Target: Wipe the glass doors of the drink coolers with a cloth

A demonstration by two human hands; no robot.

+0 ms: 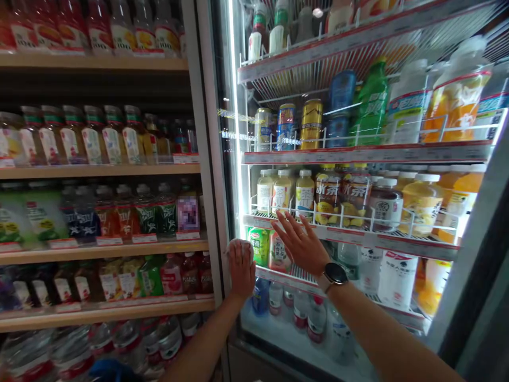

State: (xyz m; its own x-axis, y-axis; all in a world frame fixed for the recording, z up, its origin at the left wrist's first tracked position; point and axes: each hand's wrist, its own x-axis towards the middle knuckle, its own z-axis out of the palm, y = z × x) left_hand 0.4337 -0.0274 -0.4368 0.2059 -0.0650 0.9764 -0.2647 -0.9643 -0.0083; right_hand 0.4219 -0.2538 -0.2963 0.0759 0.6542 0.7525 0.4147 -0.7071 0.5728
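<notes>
My left hand point(242, 269) lies over a pale crumpled cloth point(234, 245), pressed to the left edge of the glass door point(228, 185) of a lit drinks cooler. The cloth shows around the fingertips. My right hand point(299, 241) has its fingers spread and nothing in it, in front of a wire shelf rail. A dark round watch point(335, 273) is on the right wrist. Behind the right fingers stand small pale bottles point(304, 192) on the shelf, and a green can point(258, 246) is on the shelf below, between the hands.
On the left, wooden shelves point(99, 170) hold rows of juice and tea bottles. Inside the cooler, several wire shelves point(358, 154) carry cans and bottles, among them a green bottle point(371, 101). The cooler's metal frame point(469, 254) slants down the right side.
</notes>
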